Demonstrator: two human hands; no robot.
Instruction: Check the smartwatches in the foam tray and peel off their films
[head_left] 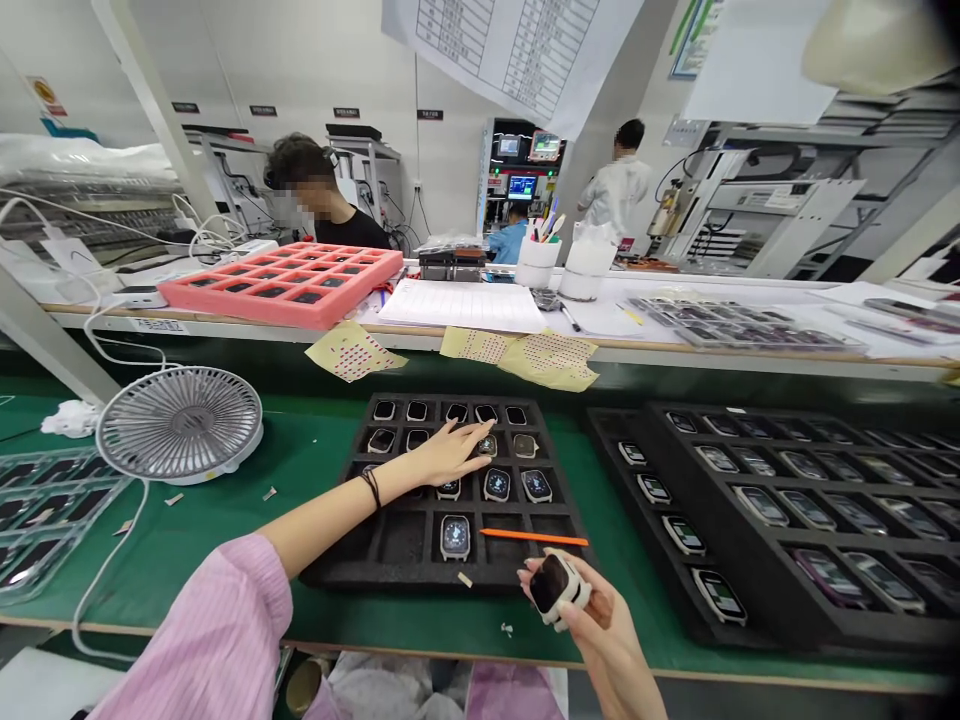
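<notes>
Right hand (600,625) is gripping a watch (559,588) between thumb and fingers, its dark face turned up and its cream casing showing, above the near right corner of a black foam tray (341,572). Left hand (450,452) is lying open, fingers spread, over the tray's middle rows, with fingertips beside a seated watch. Other watches are sitting in the tray's slots; an orange stick (534,538) is lying across it just above the right hand. A second tray (757,625) of watches is sitting right of the hands, a fan (180,425) left, both on a green mat (187,560). Beyond, a red tray (277,285) is resting on a shelf, and a co-worker (322,190) is sitting past it.
</notes>
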